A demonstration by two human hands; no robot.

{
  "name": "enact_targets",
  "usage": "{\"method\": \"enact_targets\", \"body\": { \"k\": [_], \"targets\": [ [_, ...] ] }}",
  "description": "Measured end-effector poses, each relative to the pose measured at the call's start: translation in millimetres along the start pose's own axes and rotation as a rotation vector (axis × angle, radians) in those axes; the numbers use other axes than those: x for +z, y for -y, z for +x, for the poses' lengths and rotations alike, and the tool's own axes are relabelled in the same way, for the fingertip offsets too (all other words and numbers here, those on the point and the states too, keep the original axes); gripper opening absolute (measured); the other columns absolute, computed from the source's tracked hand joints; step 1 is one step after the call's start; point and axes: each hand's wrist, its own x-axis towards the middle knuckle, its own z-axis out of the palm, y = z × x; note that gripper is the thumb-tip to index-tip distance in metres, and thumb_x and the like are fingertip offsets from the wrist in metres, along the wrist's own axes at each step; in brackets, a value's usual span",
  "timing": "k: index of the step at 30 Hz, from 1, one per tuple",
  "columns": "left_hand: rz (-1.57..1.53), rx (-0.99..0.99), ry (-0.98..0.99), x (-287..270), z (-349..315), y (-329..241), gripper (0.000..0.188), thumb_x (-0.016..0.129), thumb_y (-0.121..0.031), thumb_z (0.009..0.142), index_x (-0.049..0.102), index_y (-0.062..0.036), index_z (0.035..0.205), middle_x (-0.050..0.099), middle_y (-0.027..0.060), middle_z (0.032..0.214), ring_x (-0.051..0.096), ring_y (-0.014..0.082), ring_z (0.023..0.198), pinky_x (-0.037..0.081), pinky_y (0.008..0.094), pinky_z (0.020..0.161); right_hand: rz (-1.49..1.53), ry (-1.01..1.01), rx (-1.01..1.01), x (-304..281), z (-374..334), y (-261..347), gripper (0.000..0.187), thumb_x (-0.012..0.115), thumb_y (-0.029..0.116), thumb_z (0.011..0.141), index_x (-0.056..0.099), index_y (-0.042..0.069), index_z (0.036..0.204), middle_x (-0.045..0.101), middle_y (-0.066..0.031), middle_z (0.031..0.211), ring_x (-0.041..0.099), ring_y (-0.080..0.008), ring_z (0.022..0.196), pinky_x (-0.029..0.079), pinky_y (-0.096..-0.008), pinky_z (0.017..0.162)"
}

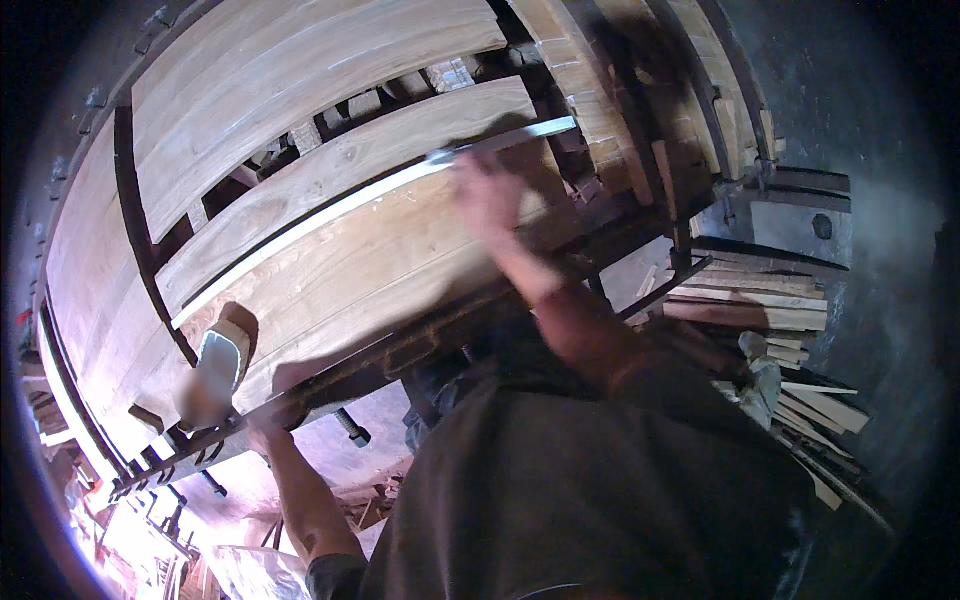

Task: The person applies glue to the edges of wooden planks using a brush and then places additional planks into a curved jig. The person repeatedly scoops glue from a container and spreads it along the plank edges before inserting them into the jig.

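My right hand (pixel 487 195) is over the far long edge of a glued-up wooden panel (pixel 350 270), its fingers closed and smeared by motion. A small pale thing (pixel 440 157) shows at the fingertips, too blurred to name. Along that edge runs a wet white strip (pixel 330 217), which looks like glue. My left hand (pixel 272 425) is at the dark metal bar (pixel 400 350) along the panel's near side; its fingers are in shadow and mostly hidden. Close by, on the panel, a tilted open container (pixel 222 360) has white stuff inside and a blurred lower end.
Beyond a narrow gap lies a separate board (pixel 400 140), with a wider panel (pixel 320 80) behind it. A dark crossbar (pixel 137 215) spans the left side. Clamp screws (pixel 352 428) stick out below the near bar. Wood strips (pixel 760 300) are piled at the right.
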Motion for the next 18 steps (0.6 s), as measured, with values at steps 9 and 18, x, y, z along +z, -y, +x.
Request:
{"method": "enact_targets", "body": {
  "k": [9, 18],
  "targets": [
    [0.281, 0.016, -0.043, 10, -3, -10, 0.04, 0.055, -0.036, 0.09, 0.063, 0.003, 0.096, 0.064, 0.0168, 0.093, 0.063, 0.0281, 0.084, 0.054, 0.0434, 0.073, 0.364, 0.045, 0.264, -6, 12, -67, 0.007, 0.064, 0.007, 0.086, 0.067, 0.01, 0.092, 0.071, -0.0054, 0.085, 0.068, -0.0159, 0.08, 0.054, -0.0322, 0.073],
    [0.874, 0.229, 0.045, -2, -21, -9, 0.041, 0.055, -0.036, 0.091, 0.066, 0.0021, 0.099, 0.068, 0.0189, 0.095, 0.065, 0.0289, 0.086, 0.053, 0.0416, 0.077, -0.067, -0.073, 0.242, -88, 60, -166, 0.025, 0.067, 0.032, 0.087, 0.069, 0.01, 0.098, 0.07, -0.018, 0.088, 0.066, -0.0379, 0.085, 0.052, -0.0428, 0.075]
  ]
}}
